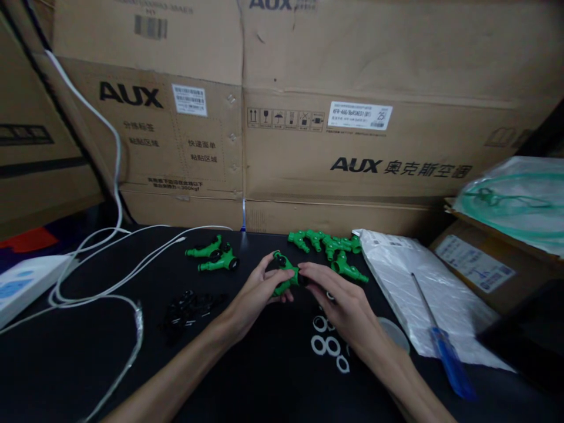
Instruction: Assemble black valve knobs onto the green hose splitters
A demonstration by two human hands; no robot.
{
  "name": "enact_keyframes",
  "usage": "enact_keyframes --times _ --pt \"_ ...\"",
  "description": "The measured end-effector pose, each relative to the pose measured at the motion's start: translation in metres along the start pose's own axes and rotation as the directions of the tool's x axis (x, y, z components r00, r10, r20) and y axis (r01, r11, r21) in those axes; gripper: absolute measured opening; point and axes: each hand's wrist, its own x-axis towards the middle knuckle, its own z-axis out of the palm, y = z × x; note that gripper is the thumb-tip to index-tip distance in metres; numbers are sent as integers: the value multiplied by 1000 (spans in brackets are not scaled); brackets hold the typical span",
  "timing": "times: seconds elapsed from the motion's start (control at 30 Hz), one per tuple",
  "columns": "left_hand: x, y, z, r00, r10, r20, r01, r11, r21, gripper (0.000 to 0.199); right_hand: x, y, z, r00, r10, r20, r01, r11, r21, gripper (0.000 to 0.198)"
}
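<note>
A green Y-shaped hose connector (282, 284) is held in the middle of the black table. My left hand (259, 283) is closed around its two-branched side, thumb on top. My right hand (337, 294) pinches the dark ring (302, 277) at the connector's right end; the fingers partly hide that ring. Beneath and beside my right hand lie several white ring washers (332, 345). Left of my left hand is a heap of small black parts (189, 311). Two green connectors with black fittings (218, 259) rest farther back on the left.
Several green connectors (328, 242) lie at the back right. A white plastic package (396, 276) carries a blue-handled screwdriver (449, 358). A round translucent lid (394, 335) sits by my right forearm. White cables (127, 282) loop across the left side. Cardboard boxes (291, 164) wall off the back.
</note>
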Motion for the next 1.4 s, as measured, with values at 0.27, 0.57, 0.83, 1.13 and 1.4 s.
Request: enact_keyframes --times 0.27,0.57,0.83,1.13,1.4 --pt "4 -5 -5 996 -68 52 69 998 -10 38 -3 0 0 994 -62 86 72 990 -123 47" --pt "2 -4 -5 985 -117 125 122 992 -33 26 -3 -12 -8 974 -23 227 70 978 -198 65" --pt "1 -4 -4 994 -105 25 105 994 5 68 -5 -4 1 968 180 175 -180 983 -14 27" --pt "0 -4 0 998 -39 51 37 998 41 76 3 -13 2 935 334 122 -346 934 91 16" --pt "1 -4 -1 999 -35 32 33 998 45 74 7 -18 -5 881 415 228 -459 866 199 18"
